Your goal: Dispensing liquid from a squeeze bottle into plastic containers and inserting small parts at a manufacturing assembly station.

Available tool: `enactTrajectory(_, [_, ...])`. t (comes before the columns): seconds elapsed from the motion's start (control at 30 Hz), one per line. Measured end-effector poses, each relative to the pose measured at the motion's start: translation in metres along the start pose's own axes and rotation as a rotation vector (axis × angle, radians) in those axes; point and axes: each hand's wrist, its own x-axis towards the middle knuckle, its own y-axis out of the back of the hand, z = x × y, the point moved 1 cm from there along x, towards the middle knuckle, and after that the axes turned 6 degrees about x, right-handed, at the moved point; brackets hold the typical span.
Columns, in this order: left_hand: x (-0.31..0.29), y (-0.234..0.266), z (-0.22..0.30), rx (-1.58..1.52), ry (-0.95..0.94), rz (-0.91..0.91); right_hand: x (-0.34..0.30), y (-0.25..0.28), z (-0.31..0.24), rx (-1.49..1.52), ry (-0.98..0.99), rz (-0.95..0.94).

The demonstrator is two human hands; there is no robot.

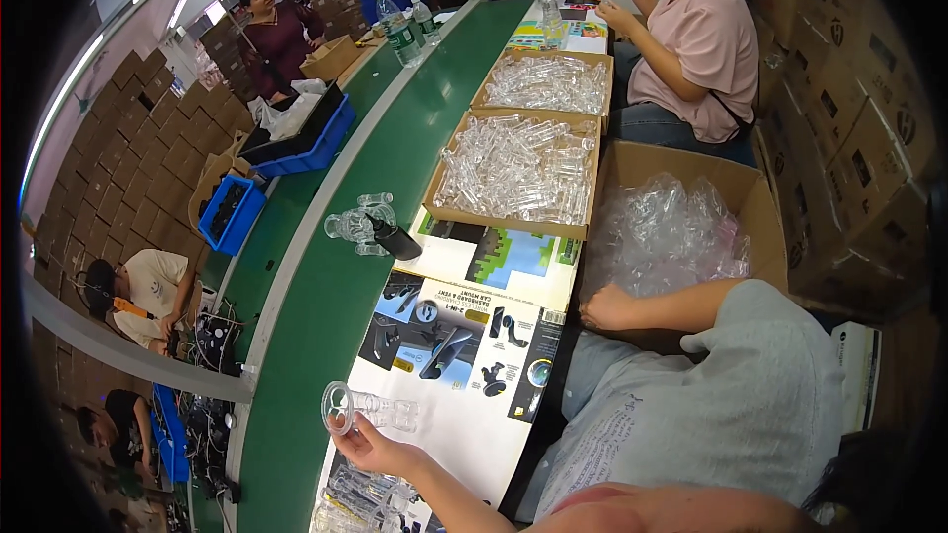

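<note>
My left hand [380,452] is closed round the wide round rim of a clear plastic bottle-shaped piece [395,412]. The piece lies on its side just above printed cardboard [459,345] on the workbench. Just below this hand lie more clear plastic pieces [360,498]. My right hand [610,309] is curled, fingers mostly turned from view, at the near edge of a big carton [765,212] of clear plastic bags [671,237]. Anything inside that fist is hidden.
Two shallow cartons [427,199] of clear plastic pieces stand farther along the bench. Beside them are a black bottle [395,237] and a cluster of clear pieces [355,227]. The green conveyor [326,326] runs along the left. A co-worker in pink [701,49] sits beyond the large carton.
</note>
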Motion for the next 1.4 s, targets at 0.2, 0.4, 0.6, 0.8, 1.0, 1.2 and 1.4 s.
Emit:
enactTrajectory(0.2, [-0.001, 0.0, 0.0, 0.021, 0.024, 0.007, -0.002, 0.001, -0.003, -0.029, -0.017, -0.003])
enactTrajectory(0.4, [0.002, 0.003, -0.002, 0.01, -0.012, 0.02, 0.003, 0.026, -0.007, -0.019, -0.053, -0.23])
enactTrajectory(0.6, [0.001, 0.0, 0.011, 0.115, 0.029, 0.018, 0.008, 0.115, -0.005, -0.096, -0.259, -0.373])
enactTrajectory(0.8, [0.014, 0.012, -0.019, -0.463, 0.304, -0.067, 0.018, 0.201, -0.051, 0.699, 0.07, -0.648])
enactTrajectory(1.0, [0.007, 0.005, -0.019, -0.772, 0.451, -0.404, 0.047, 0.187, -0.136, 1.075, 0.394, -0.328])
enactTrajectory(1.2, [-0.008, -0.004, -0.017, -0.675, 0.433, -0.476, 0.094, 0.132, -0.21, 1.111, 0.517, -0.23])
enactTrajectory(1.4, [-0.005, -0.015, -0.014, -0.464, 0.372, -0.459, 0.148, 0.106, -0.23, 1.204, 0.312, -0.43])
